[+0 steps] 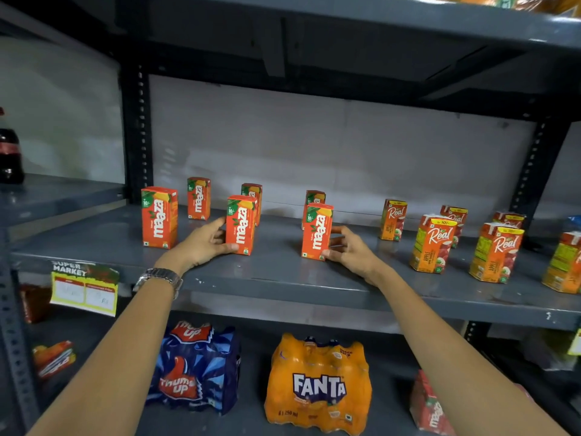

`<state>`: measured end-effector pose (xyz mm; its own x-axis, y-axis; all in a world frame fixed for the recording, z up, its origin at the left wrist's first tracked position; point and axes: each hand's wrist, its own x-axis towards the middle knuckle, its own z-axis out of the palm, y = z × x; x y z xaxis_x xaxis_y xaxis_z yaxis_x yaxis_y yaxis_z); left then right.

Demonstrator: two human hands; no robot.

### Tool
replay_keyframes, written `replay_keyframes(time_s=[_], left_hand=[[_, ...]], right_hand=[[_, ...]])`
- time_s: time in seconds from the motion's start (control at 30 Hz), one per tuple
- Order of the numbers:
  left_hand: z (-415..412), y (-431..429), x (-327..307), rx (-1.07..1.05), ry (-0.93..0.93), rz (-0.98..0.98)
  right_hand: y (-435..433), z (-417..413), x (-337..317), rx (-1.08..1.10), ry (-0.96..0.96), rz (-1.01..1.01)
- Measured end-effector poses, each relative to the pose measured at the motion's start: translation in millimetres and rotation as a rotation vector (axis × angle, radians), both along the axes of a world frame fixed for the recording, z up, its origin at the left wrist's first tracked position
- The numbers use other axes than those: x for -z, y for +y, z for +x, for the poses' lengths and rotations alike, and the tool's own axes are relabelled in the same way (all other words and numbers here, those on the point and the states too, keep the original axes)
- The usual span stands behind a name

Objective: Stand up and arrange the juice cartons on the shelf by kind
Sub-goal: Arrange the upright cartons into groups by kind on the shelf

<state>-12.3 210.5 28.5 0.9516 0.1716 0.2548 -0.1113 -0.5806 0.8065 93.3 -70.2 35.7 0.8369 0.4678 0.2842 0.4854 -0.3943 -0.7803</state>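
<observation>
On the grey metal shelf (283, 278), both hands grip upright orange Maaza cartons.
Left hand (201, 243) clasps the middle front carton (240, 225); right hand (349, 250) clasps another (317, 231), half-hiding one behind; the right-edge Real carton (564, 262) is cut off.

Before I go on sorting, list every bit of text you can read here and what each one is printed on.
"maaza" and "10/-": orange cartons, e.g. the Maaza carton in the left hand
"Real", "APPLE": Real carton
"FANTA", "6 x 250 ml": Fanta pack
"Thums Up": Thums Up pack
"SUPER MARKET": shelf tag; its handwritten prices are unreadable
Fine print on all cartons: too small to read
</observation>
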Motion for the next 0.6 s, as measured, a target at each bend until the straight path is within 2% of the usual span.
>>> replay_keyframes(time_s=[0.33, 0.6], left_hand=[[-5.2, -10.2, -2.6, -0.006, -0.032, 0.036], [-6.7, -10.2, -3.0, -0.017, 0.014, 0.084]], right_hand=[[-1.3, 1.8, 0.5, -0.039, 0.023, 0.007], [0.5, -1.5, -1.3, -0.050, 0.022, -0.015]])
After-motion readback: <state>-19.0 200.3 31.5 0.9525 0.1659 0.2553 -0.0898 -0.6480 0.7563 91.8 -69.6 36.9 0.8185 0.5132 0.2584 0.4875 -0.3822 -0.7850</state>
